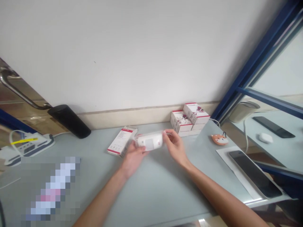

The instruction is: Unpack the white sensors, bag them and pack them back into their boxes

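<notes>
Head view, clocked from mid-frame: at eight, a red-and-white carton [121,142] lay flat; the left hand [132,156] gripped a white sensor-like device [149,142] at six, already out of any box, clear wrap [135,138] seemingly still on; the right hand [175,145] pinched its right end; stacked boxes [193,119] stood at three.

A black phone [255,173] lies on white paper [232,164] near an orange animal-faced case [219,139], well apart from a black cylinder [69,121].

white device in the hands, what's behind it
Behind the white device, the grey table shows past its edges. Its back, parts of the left hand and the tabletop directly behind are covered.
</notes>
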`<state>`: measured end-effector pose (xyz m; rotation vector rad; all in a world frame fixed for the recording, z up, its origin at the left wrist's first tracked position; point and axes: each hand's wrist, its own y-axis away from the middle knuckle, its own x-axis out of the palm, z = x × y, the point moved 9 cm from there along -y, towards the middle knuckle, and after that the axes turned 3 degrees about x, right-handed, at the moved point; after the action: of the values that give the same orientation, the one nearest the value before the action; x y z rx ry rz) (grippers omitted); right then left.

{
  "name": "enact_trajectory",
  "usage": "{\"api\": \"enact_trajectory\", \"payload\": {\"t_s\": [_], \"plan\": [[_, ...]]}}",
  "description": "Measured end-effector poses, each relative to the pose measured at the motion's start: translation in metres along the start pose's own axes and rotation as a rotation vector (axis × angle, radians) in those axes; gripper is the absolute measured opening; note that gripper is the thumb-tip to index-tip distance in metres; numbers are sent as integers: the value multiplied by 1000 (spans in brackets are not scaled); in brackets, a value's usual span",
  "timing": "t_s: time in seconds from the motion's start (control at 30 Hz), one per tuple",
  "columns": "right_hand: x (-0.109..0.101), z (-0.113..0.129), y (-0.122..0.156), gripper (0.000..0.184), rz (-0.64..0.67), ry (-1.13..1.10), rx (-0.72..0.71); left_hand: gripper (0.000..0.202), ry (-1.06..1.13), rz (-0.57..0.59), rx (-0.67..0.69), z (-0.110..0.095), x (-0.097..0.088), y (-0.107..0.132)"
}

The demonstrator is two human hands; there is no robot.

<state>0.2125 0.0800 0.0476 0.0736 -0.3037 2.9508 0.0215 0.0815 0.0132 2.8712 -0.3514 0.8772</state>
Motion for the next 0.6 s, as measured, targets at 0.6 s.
{"api": "enact_trajectory", "payload": {"t_s": [0.6], "plan": [[12, -28, -2, 41, 198, -461, 483, 63, -168, -165, 86, -11, -12, -1]]}}
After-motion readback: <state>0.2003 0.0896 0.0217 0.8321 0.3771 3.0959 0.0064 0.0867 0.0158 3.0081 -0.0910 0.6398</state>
